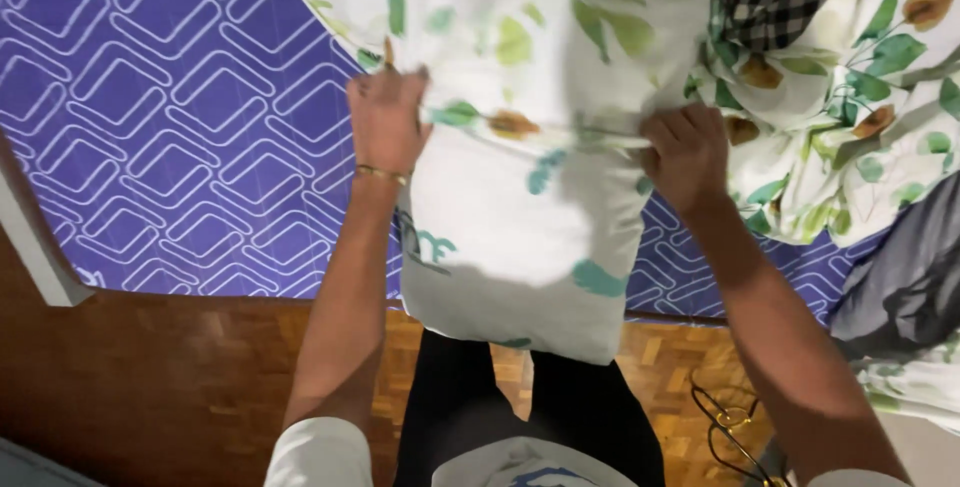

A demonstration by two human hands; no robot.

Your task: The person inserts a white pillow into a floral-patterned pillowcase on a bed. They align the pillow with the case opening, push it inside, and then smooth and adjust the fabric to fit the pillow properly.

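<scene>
Head view: both hands, left hand (pixel 385 117) and right hand (pixel 685 152), grip a white leaf-print pillowcase (pixel 520 237).

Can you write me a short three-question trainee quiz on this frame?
1. True or false: both hands grip the leaf-print pillowcase.
2. Which wrist wears a gold bangle? A) left B) right C) neither
3. What does the pillow's lower end hang over?

Key
1. True. The left hand and the right hand each pinch the fabric at the pillow's sides, fingers curled shut on it.
2. A.
3. The wooden parquet floor, just past the edge of the purple patterned mattress.
</scene>
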